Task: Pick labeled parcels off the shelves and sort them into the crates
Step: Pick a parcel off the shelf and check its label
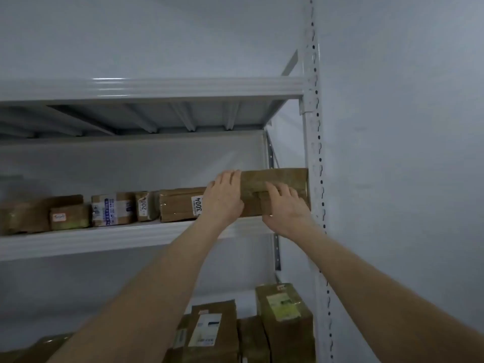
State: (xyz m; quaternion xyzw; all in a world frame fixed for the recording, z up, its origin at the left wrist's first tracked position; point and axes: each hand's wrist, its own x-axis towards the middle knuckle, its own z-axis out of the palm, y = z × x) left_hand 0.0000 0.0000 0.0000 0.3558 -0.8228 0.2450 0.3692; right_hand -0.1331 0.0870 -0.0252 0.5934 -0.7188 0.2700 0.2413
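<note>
Left hand (pixel 225 197) grips brown parcel (pixel 277 179); right hand (pixel 285 212) lays fingers (pixel 285 191) flat on it; neighbour (pixel 180 206) labelled "3004".

Mid-frame parcel (pixel 178 206): white label (pixel 197 204) reads "3004", digits turned sideways.
Narrow parcel (pixel 146 205) just left of it: label reads "200", then one more character I cannot make out.
Blue-printed parcel (pixel 112 209), further left: print too blurred to read.
Small parcel (pixel 69 218), left of frame: pale handwritten tag (pixel 59 217), illegible.
Lower-shelf parcels (pixel 212 328), bottom centre: shipping labels, blurred.
</note>
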